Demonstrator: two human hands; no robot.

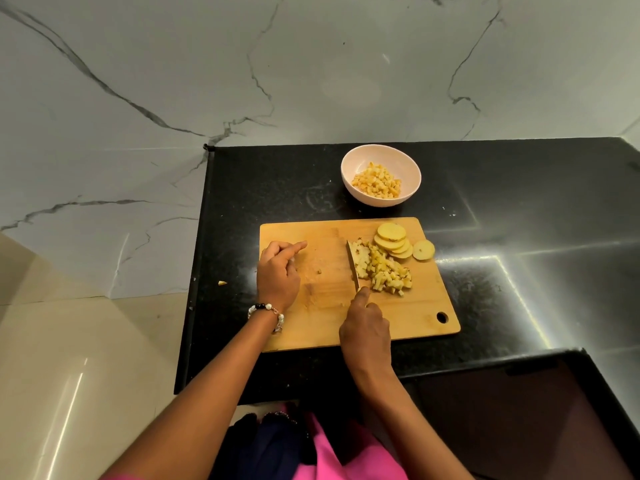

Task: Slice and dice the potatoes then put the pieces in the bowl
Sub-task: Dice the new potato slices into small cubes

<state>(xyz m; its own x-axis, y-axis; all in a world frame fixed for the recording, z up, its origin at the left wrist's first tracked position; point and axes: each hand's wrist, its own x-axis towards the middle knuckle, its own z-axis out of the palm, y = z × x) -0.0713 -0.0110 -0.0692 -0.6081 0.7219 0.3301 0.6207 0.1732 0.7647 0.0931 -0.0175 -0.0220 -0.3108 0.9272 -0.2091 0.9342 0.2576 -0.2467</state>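
The right hand (365, 332) has its fingers clamped around the handle of a knife (353, 266), forefinger stretched along the spine, the blade lying flat-edged against the left flank of a heap of diced potato (386, 271). Just beyond that heap, farther from the fingers, a fan of round potato slices (393, 240) waits uncut, one slice lying a little apart to the right. The left hand (278, 271) rests at the board's left edge, well apart from the blade, its fingers loosely curled with the forefinger out, holding nothing. Both hands work over a wooden cutting board (311, 327) on the black surface (519, 202). Beyond the board's far edge stands a white bowl (408, 164), already carrying a batch of cubes.

The step in hand looks like gathering the dice with the blade. The next move probably calls for lifting them to the bowl, blade and free hand together, then dicing the remaining slices. A stray piece (222, 282) lies off the board, left of the left hand.
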